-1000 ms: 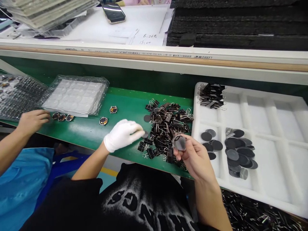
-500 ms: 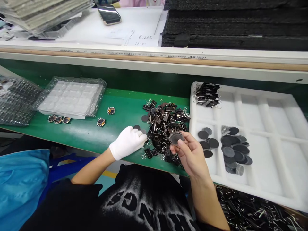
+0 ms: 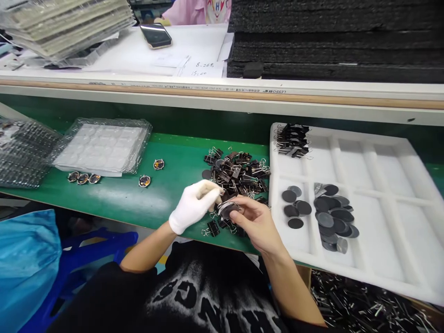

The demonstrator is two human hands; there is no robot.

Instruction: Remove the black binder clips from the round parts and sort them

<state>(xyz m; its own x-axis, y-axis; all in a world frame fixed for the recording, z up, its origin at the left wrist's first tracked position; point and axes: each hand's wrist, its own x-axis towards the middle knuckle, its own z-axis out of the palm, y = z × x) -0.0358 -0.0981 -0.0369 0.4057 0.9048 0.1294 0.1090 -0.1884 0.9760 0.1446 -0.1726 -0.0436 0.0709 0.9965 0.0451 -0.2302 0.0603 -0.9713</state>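
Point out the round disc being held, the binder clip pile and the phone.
round disc [image 3: 228, 209], head view, its dark face.
binder clip pile [image 3: 239, 173], head view, middle of the heap.
phone [image 3: 156, 35], head view, its screen.

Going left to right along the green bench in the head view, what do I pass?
Clear plastic tray → gloved left hand → binder clip pile → white foam tray holding dark discs.

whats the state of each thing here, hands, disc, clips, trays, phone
left hand: gloved, fingers pinched at the disc
right hand: bare, holding the disc
disc: held between both hands, above the belt
clip pile: loose heap on the green belt
foam tray: dark discs in two near compartments, clips in a far one
blister trays: stacked, pockets look empty
phone: lying flat, screen dark
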